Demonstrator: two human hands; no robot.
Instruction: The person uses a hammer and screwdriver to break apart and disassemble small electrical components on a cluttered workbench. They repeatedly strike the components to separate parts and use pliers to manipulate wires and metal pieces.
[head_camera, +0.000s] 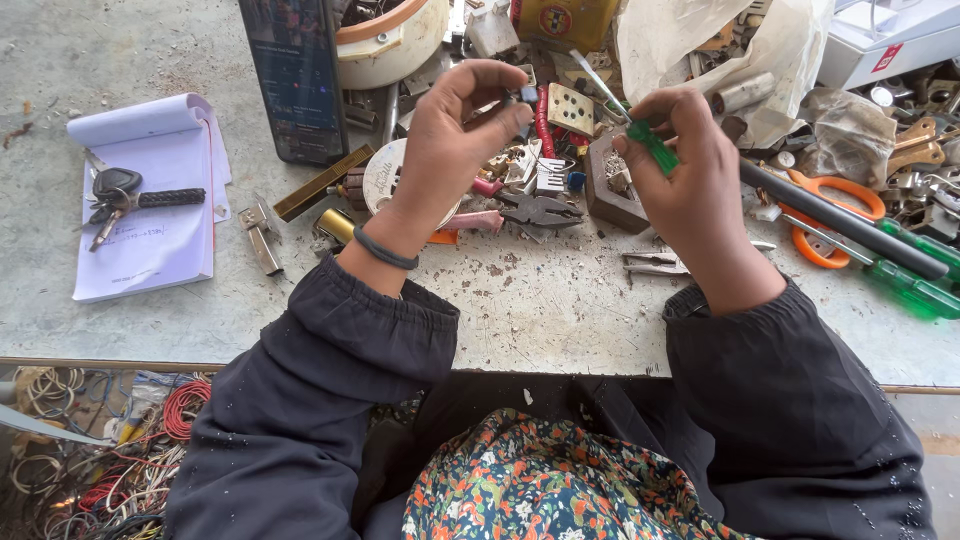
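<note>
Near the left edge of the bench lies a white notepad with a bunch of keys resting on it. To its right, toward the far edge, a dark phone stands upright just beside a white round container. A brass-coloured bar and a small metal clip lie between the notepad and the middle of the bench.

The left hand is raised above the middle of the bench. Its thumb and forefinger are closed on a small dark part, which sits at the fingertips above the clutter and does not touch the bench. A dark band circles the left wrist. Beneath this hand lie a white disc and pliers with pink handles.

A grey block stands between the two hands, just beside the pliers.

The right hand is closed around a green-handled screwdriver. The metal shaft points up and left toward the small dark part; whether the tip touches it cannot be told.

Small metal tweezers lie below the right hand. Toward the right edge lie orange-handled scissors, a black rod across them, and a second green screwdriver. A crumpled plastic bag sits at the far edge.
</note>
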